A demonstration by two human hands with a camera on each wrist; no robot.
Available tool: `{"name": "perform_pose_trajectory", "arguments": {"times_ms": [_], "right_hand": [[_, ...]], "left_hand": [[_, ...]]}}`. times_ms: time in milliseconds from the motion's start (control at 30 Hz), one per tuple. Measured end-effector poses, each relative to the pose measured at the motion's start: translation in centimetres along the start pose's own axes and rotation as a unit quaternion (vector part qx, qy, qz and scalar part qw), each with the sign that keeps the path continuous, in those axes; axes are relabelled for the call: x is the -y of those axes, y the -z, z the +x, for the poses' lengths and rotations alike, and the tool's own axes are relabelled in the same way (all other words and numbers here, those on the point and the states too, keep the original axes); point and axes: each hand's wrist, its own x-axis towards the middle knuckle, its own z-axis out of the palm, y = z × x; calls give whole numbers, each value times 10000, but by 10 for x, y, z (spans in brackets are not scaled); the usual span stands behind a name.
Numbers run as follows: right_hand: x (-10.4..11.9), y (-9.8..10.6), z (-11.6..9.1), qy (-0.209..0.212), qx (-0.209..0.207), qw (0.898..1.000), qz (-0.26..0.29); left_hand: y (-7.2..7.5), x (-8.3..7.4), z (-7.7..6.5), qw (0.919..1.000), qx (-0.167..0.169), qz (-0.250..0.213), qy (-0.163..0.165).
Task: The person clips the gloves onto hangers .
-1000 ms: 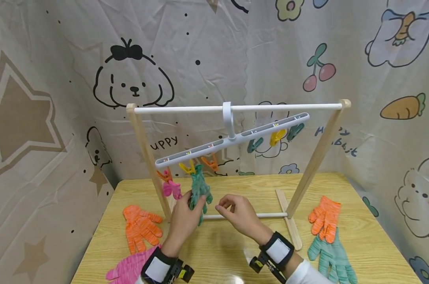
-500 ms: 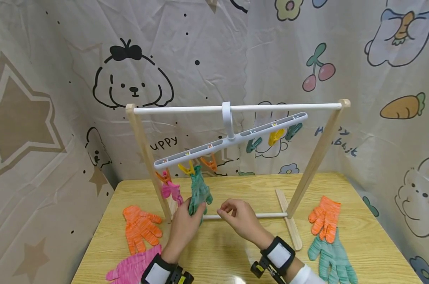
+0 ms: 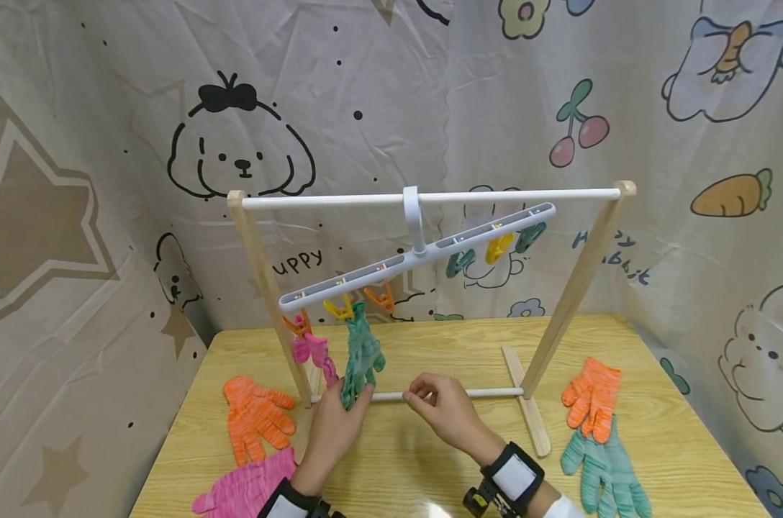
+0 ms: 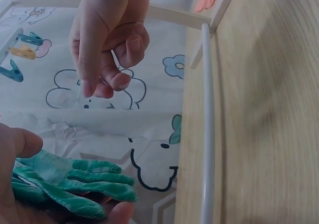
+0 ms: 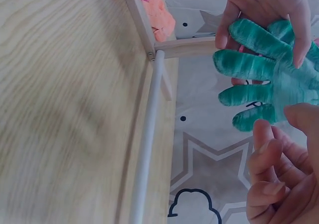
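Note:
A green knit glove [image 3: 362,349] hangs fingers-down from a yellow clothespin [image 3: 340,309] on the tilted grey clip hanger [image 3: 391,267]. My left hand [image 3: 335,423] is at the glove's lower end, fingers behind it and thumb in front; in the left wrist view the thumb [image 4: 27,143] is lifted off the fabric. To the right, my right hand [image 3: 445,411] hovers with loosely bent fingers, holding nothing. Beside the green glove, a bunched pink glove [image 3: 312,350] hangs from an orange clothespin [image 3: 297,323].
A wooden stand with a white top rail [image 3: 514,196] carries the hanger. Another orange clothespin [image 3: 381,296] and several teal and yellow ones hang on it. Orange [image 3: 257,417] and pink [image 3: 245,485] gloves lie left; orange [image 3: 592,397] and green [image 3: 607,464] gloves lie right.
My left hand has slid down the green glove, showing more of it, and its fingers have spread lower. My right hand has dropped slightly. The hanger has swung a little.

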Motion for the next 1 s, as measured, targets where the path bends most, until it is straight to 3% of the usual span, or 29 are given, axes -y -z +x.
{"name": "perform_pose_trajectory", "arguments": {"times_ms": [533, 767, 1000], "right_hand": [[-17, -4, -12, -332, 129, 9993, 79], [-24, -7, -19, -429, 164, 9989, 4], [-27, -8, -24, -382, 215, 9990, 15]], "left_hand": [[-4, 15, -13, 9998, -21, 122, 124], [-5, 28, -22, 9987, 331, -52, 383], [-4, 39, -31, 9982, 518, -211, 195]]}}
